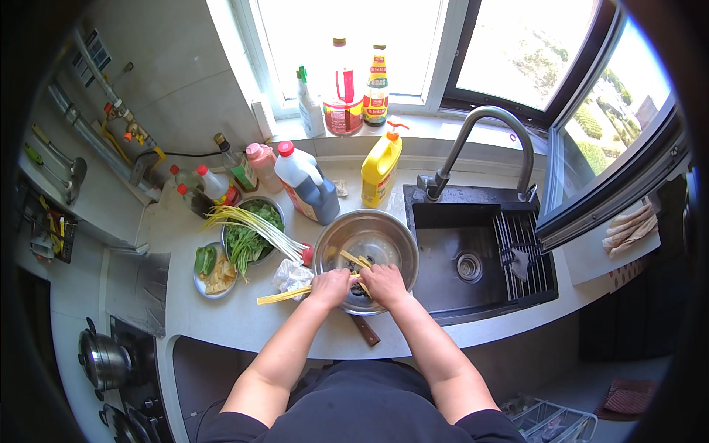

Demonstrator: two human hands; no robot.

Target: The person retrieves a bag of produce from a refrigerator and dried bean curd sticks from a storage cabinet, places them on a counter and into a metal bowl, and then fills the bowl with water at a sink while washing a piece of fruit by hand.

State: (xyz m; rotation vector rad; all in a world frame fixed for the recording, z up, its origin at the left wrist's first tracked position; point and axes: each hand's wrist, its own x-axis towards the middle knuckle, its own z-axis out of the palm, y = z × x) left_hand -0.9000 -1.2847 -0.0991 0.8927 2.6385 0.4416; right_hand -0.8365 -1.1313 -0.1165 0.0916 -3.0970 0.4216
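Observation:
Over the near side of a large steel bowl [402, 247], both my hands are closed around pale yellow dried bean curd sticks. My left hand [331, 287] grips a stick [277, 298] whose long end juts out to the left past the rim. Close beside it, my right hand [385, 285] has its fingers bent round yellow stick at the same spot. More yellow pieces [356, 258] show just beyond my fingers, inside the bowl. Small dark pieces lie at the bottom, partly hidden by my hands. A brown knife handle [365, 330] sticks out from under the bowl's near edge.
A black sink [443, 251] with a tall tap [484, 111] adjoins the bowl's right. Left stand a bowl of greens and scallions [258, 229], a plate [214, 294], and crumpled plastic [292, 275]. A yellow jug [380, 171] and dark bottle [314, 188] stand behind.

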